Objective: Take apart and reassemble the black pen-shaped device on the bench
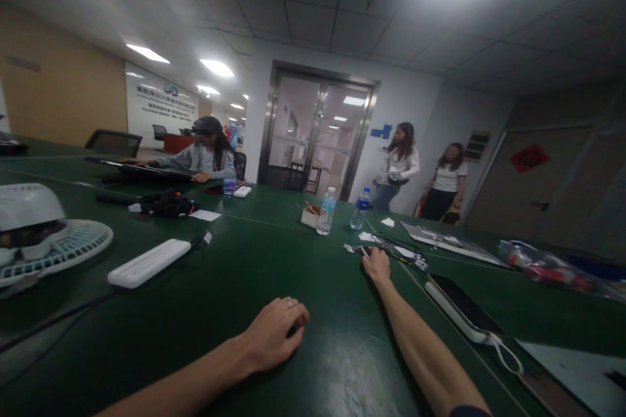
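Observation:
My left hand rests low over the green table, its fingers curled. A dark spot shows between thumb and forefinger; whether it is a small object or shadow is unclear. My right hand reaches farther out, fingers closed around a small dark object, too small to name. Beside its fingertips lie a small black-and-white patterned piece and a tangle of dark cables. Beyond this hand stand two water bottles, one clear with a light label and one blue-capped.
A small open box stands beside the bottles. On the left are a white power strip and a white fan. A phone lies right of my right arm. A person sits across; two people stand behind.

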Demonstrator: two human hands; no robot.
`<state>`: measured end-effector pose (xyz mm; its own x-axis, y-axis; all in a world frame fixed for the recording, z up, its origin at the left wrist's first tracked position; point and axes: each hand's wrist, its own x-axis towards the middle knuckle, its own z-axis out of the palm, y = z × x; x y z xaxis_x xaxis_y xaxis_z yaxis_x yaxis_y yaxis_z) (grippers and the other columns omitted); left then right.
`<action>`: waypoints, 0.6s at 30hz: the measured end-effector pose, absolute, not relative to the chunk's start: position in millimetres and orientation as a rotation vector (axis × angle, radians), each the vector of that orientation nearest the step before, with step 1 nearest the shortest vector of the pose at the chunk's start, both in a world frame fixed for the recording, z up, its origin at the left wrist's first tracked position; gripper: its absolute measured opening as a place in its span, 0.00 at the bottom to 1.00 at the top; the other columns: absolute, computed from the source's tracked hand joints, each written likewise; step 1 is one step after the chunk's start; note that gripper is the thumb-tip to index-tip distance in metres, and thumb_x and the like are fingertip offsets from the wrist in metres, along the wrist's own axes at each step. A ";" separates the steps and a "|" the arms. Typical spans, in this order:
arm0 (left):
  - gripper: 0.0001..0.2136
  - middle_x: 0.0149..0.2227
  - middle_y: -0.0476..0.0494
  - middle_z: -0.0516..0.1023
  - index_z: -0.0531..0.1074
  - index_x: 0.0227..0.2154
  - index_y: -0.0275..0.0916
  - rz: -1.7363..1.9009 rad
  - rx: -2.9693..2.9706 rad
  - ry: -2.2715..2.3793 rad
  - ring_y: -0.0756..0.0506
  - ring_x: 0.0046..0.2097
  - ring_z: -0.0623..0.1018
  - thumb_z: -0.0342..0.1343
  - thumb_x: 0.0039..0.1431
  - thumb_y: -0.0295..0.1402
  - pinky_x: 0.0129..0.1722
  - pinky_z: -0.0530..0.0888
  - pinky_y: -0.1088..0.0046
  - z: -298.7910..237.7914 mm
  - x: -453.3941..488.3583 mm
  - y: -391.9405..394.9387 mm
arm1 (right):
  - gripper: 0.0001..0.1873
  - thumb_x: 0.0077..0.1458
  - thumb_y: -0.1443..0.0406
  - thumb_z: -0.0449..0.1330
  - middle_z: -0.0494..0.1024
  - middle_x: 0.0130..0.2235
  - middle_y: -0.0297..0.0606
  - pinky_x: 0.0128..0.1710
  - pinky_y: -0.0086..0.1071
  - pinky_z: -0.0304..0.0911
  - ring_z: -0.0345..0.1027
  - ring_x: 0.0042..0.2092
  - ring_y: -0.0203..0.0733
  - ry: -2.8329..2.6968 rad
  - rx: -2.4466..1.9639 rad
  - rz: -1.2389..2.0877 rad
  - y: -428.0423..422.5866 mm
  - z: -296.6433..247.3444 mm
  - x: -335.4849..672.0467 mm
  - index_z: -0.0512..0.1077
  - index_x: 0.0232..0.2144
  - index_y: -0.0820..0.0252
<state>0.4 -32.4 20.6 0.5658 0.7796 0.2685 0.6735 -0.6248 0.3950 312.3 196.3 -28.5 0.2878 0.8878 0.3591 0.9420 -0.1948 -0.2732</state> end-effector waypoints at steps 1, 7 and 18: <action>0.08 0.36 0.44 0.73 0.69 0.37 0.37 0.618 2.548 1.209 0.47 0.38 0.70 0.47 0.56 0.27 0.39 0.67 0.69 20.2 0.0 -32.2 | 0.20 0.54 0.63 0.50 0.68 0.45 0.50 0.42 0.34 0.59 0.64 0.47 0.49 -1.642 -2.121 -0.168 196.2 -28.4 311.7 0.65 0.49 0.63; 0.09 0.37 0.44 0.73 0.69 0.38 0.37 0.620 2.528 1.205 0.46 0.38 0.70 0.47 0.56 0.28 0.40 0.67 0.68 17.3 -1.5 -30.3 | 0.20 0.53 0.63 0.50 0.68 0.45 0.51 0.43 0.35 0.59 0.63 0.47 0.50 -1.625 -2.108 -0.183 196.2 -28.4 309.6 0.66 0.48 0.65; 0.09 0.36 0.45 0.72 0.69 0.37 0.37 0.660 2.512 1.203 0.47 0.38 0.70 0.47 0.55 0.27 0.39 0.66 0.68 13.4 1.3 -27.4 | 0.20 0.53 0.65 0.49 0.66 0.45 0.50 0.41 0.35 0.59 0.63 0.47 0.50 -1.616 -2.113 -0.176 194.4 -27.0 310.3 0.64 0.48 0.67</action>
<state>1.3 -27.4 13.4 0.5497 0.7868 0.2808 0.6597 -0.6150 0.4319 310.3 194.4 -27.0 0.2977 0.8774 0.3763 0.9377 -0.1948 -0.2876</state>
